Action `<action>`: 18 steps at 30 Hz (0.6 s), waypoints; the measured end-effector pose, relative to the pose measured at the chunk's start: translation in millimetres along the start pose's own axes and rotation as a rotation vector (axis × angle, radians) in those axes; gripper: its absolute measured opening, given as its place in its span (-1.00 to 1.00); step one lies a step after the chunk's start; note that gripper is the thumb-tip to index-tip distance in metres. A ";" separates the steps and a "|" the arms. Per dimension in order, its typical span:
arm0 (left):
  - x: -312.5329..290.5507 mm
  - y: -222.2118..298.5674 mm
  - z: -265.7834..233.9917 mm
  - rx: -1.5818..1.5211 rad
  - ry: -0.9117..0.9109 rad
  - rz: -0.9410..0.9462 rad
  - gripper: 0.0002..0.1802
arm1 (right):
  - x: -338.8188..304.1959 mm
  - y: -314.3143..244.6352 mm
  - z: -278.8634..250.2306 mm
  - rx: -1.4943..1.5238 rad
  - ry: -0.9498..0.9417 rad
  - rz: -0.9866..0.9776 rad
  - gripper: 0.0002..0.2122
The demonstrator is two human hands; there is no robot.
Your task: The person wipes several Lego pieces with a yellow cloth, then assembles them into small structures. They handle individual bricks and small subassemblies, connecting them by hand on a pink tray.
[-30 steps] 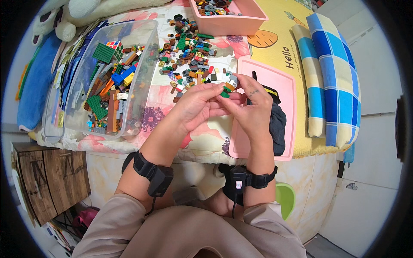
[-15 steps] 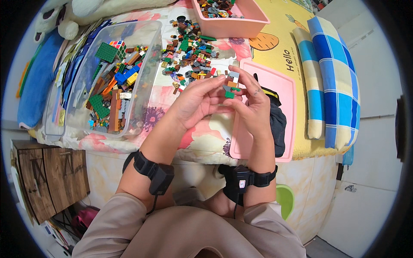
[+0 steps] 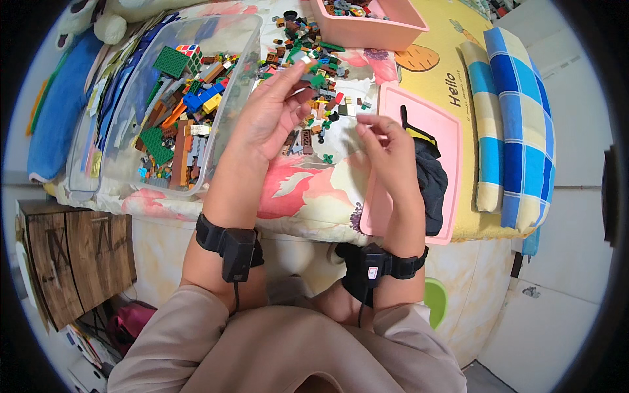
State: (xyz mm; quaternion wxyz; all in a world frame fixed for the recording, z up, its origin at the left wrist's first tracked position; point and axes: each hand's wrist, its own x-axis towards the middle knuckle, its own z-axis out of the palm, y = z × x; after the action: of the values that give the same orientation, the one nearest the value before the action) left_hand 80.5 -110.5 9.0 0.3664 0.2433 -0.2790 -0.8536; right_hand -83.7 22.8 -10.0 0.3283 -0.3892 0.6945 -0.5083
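My left hand is raised over the bricks, thumb and fingers closed around a small toy brick build with grey and green pieces. Part of that build is hidden behind the fingers. My right hand hovers to the right, beside the pink lid, its fingers curled and the thumb slightly apart from the forefinger. Nothing shows between them. Loose toy bricks in brown, green, black and white lie spread on the flowered cloth below and between the hands.
At the left stands a clear plastic bin holding bricks, green plates and a puzzle cube. A pink box of pieces is at the back. The pink lid bears a black cloth item. Checked cushions lie at the right.
My hands have parted. The left has moved up and left with the brick build, while the right has let go and drawn away downward. The view has shifted slightly.
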 end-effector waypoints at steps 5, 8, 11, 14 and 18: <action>4.8 -2.4 -5.8 -0.160 0.131 0.079 -0.78 | -4.3 5.5 22.1 -0.424 -0.028 -0.204 -0.81; 6.0 -2.1 -5.5 -0.240 0.103 0.113 -0.84 | -9.5 1.2 35.9 -0.457 -0.132 -0.255 -0.72; 5.3 0.8 -6.9 -0.271 0.064 0.100 -0.85 | -11.7 -4.9 46.4 -0.552 -0.181 -0.304 -0.61; 4.1 2.0 -7.2 -0.246 -0.012 0.096 -0.87 | -10.1 -9.3 53.9 -0.630 -0.196 -0.283 -0.60; 2.0 -1.8 -1.5 -0.170 0.061 0.111 -0.75 | -6.3 -13.1 55.1 -0.627 -0.167 -0.282 -0.62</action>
State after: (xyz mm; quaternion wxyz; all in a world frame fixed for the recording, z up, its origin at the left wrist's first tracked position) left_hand 79.2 -111.4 6.3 0.4406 0.2216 -0.2073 -0.8448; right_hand -31.1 1.1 -11.7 0.1752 -0.6033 0.7270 -0.2772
